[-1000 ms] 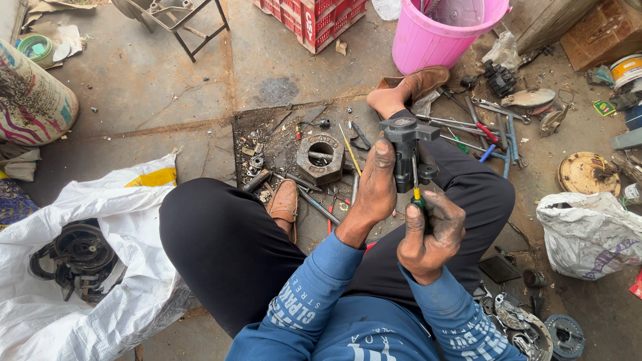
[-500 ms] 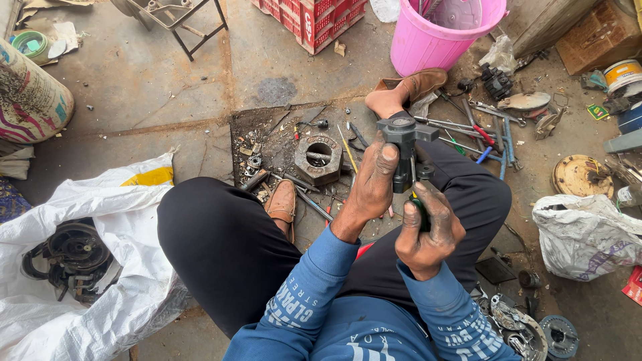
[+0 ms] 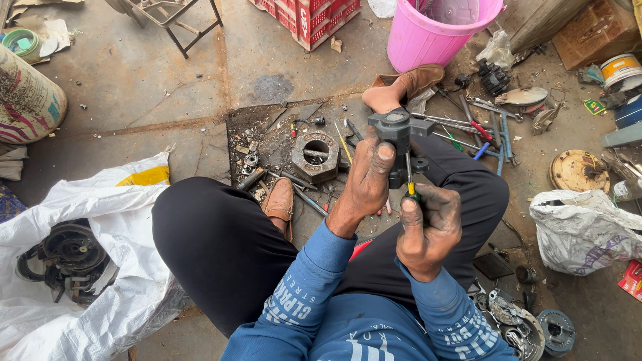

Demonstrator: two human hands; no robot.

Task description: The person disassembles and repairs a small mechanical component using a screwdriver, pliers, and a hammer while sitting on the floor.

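Concrete floor [image 3: 134, 87] runs under everything, oily and cracked, with a big white sack [image 3: 100, 267] spread open at the left holding dark round metal parts [image 3: 63, 257], and a pink bucket [image 3: 445, 33] standing at the top beside a red crate [image 3: 307, 20]. Next in size come the person's crossed legs in black trousers, a brown shoe [image 3: 279, 200] tucked between them, then a second white bag [image 3: 582, 230] at the right and a rusty disc [image 3: 575, 170] near it. Held above the lap is the dark metal housing [image 3: 396, 134], a small cast part with a round top; the left hand [image 3: 368, 177] is clenched around its body from below, thumb up against its side. The right hand [image 3: 428, 227] is closed in a fist on a yellow-handled screwdriver [image 3: 409, 184], whose shaft points up into the housing. Both hands look greasy, so as a judgement the tip could slip out and jab the left thumb, or the part could twist loose and drop among the clutter. Below it lie a large hex nut [image 3: 315, 155], loose spanners and rods [image 3: 468, 124], and small bearings [image 3: 251, 160], all crowding the spot where anything dropped would land
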